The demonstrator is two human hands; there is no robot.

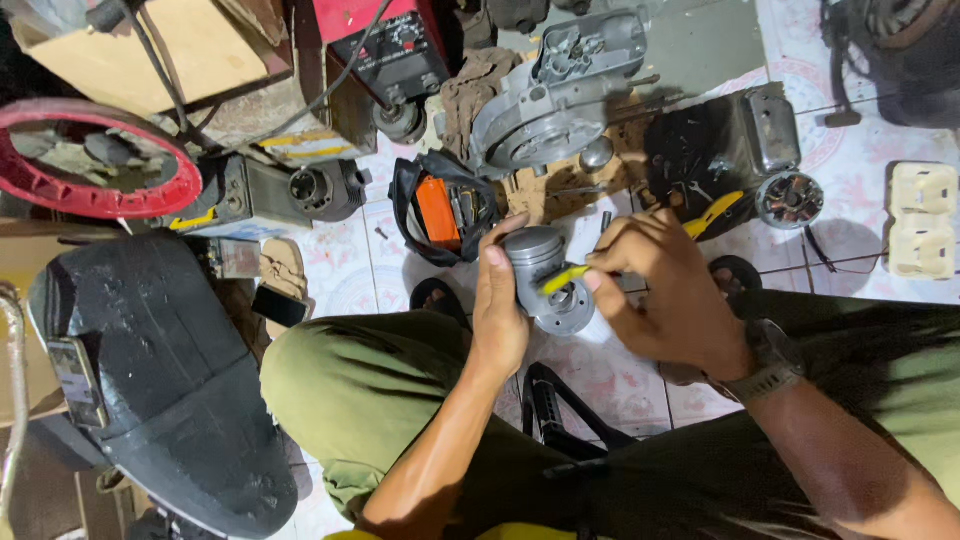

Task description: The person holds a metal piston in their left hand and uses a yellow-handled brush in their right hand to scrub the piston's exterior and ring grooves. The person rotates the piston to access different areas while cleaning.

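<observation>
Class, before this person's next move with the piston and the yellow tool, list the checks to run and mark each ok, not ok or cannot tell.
1. Left hand grips the piston around its side: ok.
2. Right hand holds the yellow tool: ok.
3. Tool tip touches the piston: ok.
4. Piston held above the tiled floor, not resting on it: ok.
5. Piston surface undamaged: cannot tell.

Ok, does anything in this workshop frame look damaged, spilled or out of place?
Nothing looks broken or spilled. The left hand grips a grey piston while the right hand works a yellow tool against it. Engine parts, like the grey casing, lie scattered on the tiled floor, untidy but not odd.
</observation>
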